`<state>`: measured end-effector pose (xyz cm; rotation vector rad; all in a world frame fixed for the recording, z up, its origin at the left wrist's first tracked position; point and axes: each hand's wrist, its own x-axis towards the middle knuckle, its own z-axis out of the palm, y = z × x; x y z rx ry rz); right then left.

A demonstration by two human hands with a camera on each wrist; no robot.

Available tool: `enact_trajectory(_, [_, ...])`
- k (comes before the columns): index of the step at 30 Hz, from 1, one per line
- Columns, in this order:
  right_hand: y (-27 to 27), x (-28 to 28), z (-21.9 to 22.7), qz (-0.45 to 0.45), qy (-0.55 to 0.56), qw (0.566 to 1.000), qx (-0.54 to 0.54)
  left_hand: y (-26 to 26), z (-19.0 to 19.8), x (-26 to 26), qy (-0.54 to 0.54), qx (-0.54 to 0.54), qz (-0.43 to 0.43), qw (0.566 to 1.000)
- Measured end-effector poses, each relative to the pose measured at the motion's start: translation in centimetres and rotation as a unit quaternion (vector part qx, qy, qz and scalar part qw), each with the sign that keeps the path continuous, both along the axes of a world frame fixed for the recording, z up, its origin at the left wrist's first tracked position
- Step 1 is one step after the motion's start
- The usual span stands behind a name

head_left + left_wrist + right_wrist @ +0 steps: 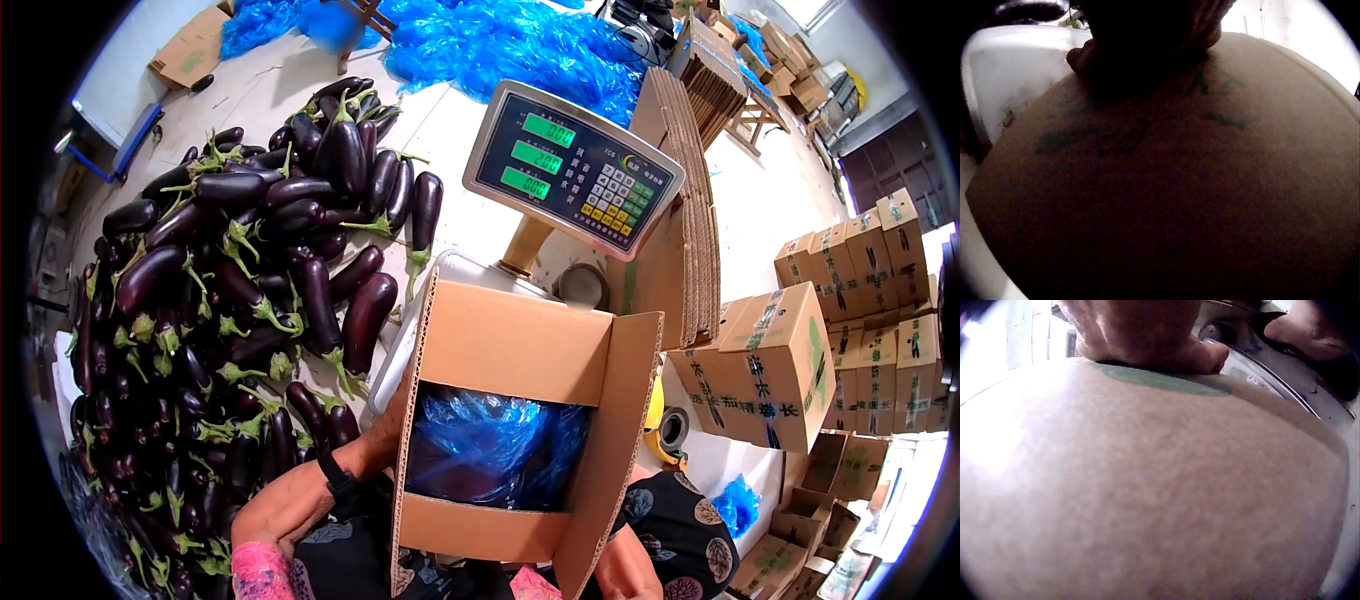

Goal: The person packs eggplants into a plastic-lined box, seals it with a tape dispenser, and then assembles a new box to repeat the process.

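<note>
An open cardboard box (520, 325) is between both hands, its top facing the head camera and its flaps spread. Blue plastic film (495, 440) lines it, over dark contents. My left hand (1154, 44) presses against one printed side wall; in the head view the box's edge hides most of it. On the opposite wall, my right hand (1141, 331) lies against a green printed patch, thumb stretched along the cardboard. The box overlaps the white platform (390, 375) of a scale, whose display (575, 165) reads 0.00, 2.00 and 0.00.
A large heap of eggplants (230, 280) lies to the left. Flattened cartons (675, 230) stand behind and right of the scale. Packed boxes (770, 370) and a tape dispenser (670, 430) are at right. Blue plastic bags (500, 45) cover the floor at the back.
</note>
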<state>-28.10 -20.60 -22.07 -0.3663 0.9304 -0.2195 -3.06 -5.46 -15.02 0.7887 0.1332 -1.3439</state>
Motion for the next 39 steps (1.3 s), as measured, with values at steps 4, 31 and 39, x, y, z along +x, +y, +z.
enact_trajectory(4, [0.1, -0.1, 0.5, -0.001, 0.000, 1.000, -0.006, -0.1, 0.0, 0.1, -0.004, -0.003, 0.005, 1.000])
enact_trajectory(31, [2.1, 8.9, 11.2, 0.258, 0.318, 0.454, -0.791, -4.6, 3.8, -0.4, -0.876, 0.095, -0.025, 0.473])
enact_trajectory(39, [1.6, 8.3, 11.1, 0.266, 0.266, 0.483, -0.791, -6.0, 3.8, 0.6, -0.935, 0.116, -0.083, 0.324])
